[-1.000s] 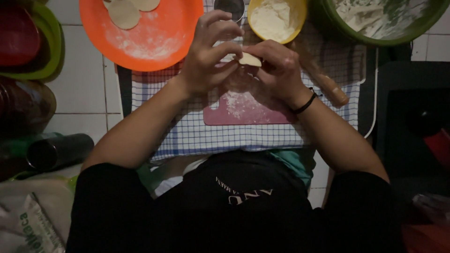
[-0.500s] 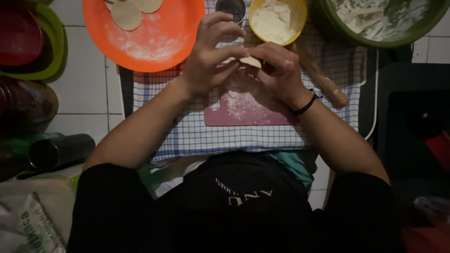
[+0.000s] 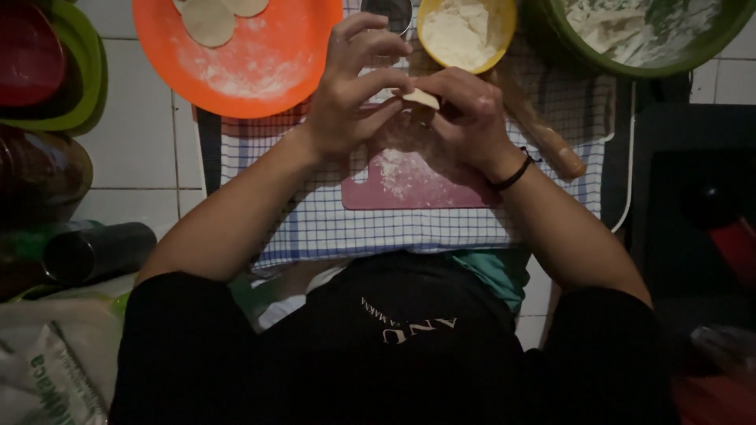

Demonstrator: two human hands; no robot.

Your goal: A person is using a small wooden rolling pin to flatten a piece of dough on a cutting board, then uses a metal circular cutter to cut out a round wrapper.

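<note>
Both hands meet above a floured pink cutting board [image 3: 417,185] and pinch a small pale piece of dough [image 3: 422,97] between their fingertips. My left hand [image 3: 354,86] grips it from the left with fingers curled over the top. My right hand [image 3: 468,114], with a black band on the wrist, holds it from the right. Most of the dough is hidden by the fingers.
The board lies on a blue checked cloth [image 3: 378,232]. An orange plate [image 3: 260,67] with flat dough rounds [image 3: 209,20] stands at the upper left. A yellow bowl of flour [image 3: 466,31], a green bowl [image 3: 646,39], a wooden rolling pin [image 3: 543,130] and a dark cylinder [image 3: 98,252] surround it.
The hands have stayed over the board with the dough; the fingers shifted slightly as they pinch it. Nothing else has moved.
</note>
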